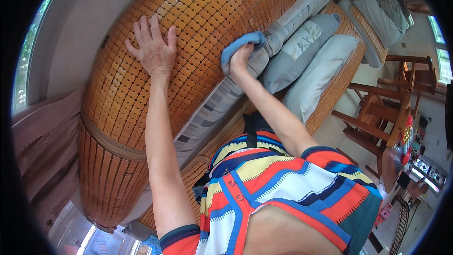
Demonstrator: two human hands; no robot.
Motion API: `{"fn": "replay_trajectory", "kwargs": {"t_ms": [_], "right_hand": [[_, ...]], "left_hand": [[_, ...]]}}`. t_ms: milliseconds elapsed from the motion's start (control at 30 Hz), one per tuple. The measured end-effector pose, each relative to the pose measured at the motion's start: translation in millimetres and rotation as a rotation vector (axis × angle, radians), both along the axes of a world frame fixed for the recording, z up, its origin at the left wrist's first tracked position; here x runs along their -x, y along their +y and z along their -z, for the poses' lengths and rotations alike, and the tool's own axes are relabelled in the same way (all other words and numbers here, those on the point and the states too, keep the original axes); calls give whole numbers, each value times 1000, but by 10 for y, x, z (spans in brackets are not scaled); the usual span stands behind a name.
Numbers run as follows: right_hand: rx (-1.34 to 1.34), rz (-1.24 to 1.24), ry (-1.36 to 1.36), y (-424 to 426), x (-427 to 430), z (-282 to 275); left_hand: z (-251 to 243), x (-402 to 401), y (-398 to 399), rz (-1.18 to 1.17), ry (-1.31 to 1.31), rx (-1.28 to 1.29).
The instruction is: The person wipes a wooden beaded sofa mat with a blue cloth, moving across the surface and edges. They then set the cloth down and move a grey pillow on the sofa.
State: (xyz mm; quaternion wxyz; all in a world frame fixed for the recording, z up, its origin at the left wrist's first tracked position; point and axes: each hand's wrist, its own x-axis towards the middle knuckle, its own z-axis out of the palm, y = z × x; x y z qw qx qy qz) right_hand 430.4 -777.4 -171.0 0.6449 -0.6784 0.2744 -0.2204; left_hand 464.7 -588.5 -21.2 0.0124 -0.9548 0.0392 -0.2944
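My left hand (154,52) presses palm down, fingers spread, on a mat of small glossy bamboo tiles (198,3) that drapes over a long padded form, apparently a sofa back. A bunched blue cloth (244,40) is in my right hand (241,58), at the mat's lower edge. My right fingertips are partly hidden by the cloth. Below that edge runs a patchwork-patterned fabric band (212,106) in grey and white. Two grey-blue cushions, one printed with leaves (300,51) and one plain (322,74), lie close beside my right forearm.
A wall (81,17) and a window (26,53) border the mat's far side, with a brownish curtain (49,131) at the left. Wooden chairs (378,113) stand to the right, near a table holding various items. A bamboo-covered seat (230,131) lies beneath my body.
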Motion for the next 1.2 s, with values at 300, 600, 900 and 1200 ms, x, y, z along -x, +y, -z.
{"fn": "replay_trajectory", "kwargs": {"t_ms": [300, 600, 900, 1200], "right_hand": [[733, -184, -87, 0, -154, -716], [655, -29, 32, -485, -994, -1103], [1323, -469, -444, -272, -1416, -1498], [1367, -491, 210, -291, -2543, -1881]], "left_hand": [[-17, 6, -39, -15, -21, 15], [-82, 14, -88, -14, 32, 38], [-103, 32, -65, 0, 8, 60], [-59, 22, -45, 21, -3, 84]]}}
